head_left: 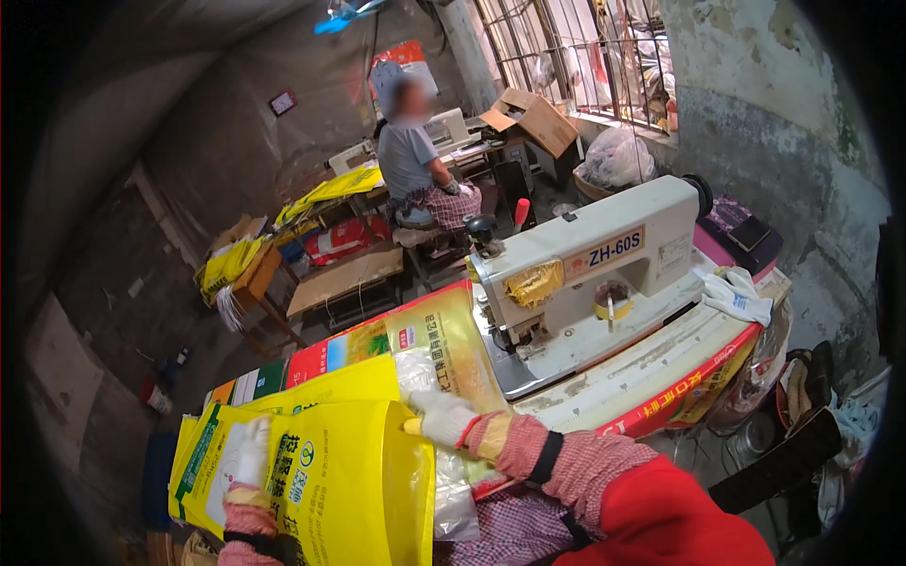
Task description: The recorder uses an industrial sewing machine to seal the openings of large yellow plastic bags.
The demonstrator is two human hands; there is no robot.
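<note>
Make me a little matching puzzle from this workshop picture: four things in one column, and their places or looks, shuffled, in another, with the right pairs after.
Things:
1. The person's left hand
2. The person's right hand
3. Sewing machine
4. Cardboard box

Places or looks:
A. Near the barred window
B. At the upper right corner of the front yellow bag
C. Pale body with a dark wheel at one end
D. Over the left part of the yellow bags

Right pairs: 1-D, 2-B, 3-C, 4-A.
</note>
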